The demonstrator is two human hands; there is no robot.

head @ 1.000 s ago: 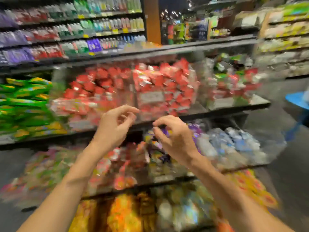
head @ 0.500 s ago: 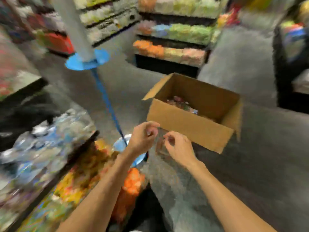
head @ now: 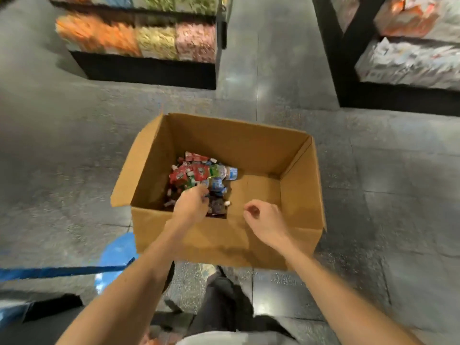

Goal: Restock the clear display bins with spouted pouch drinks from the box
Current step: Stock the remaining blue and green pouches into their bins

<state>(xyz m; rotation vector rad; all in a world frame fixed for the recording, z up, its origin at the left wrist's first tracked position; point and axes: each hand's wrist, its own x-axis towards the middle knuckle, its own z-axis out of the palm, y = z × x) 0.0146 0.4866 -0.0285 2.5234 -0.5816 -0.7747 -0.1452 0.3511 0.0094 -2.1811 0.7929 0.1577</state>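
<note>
One cardboard box (head: 298,185) on floor (head: 74,145) | pouch drinks (head: 199,174) heaped at left inside | left hand (head: 191,206) among them, grip unclear | right hand (head: 265,220) loosely curled, empty

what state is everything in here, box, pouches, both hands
box: on the floor, flaps open, right part of its bottom bare
pouches: loose heap in the box's left part
left hand: down in the box, fingertips at the pouches; too blurred to tell if it grips one
right hand: over the box's near wall, fingers loosely curled, holds nothing
</note>
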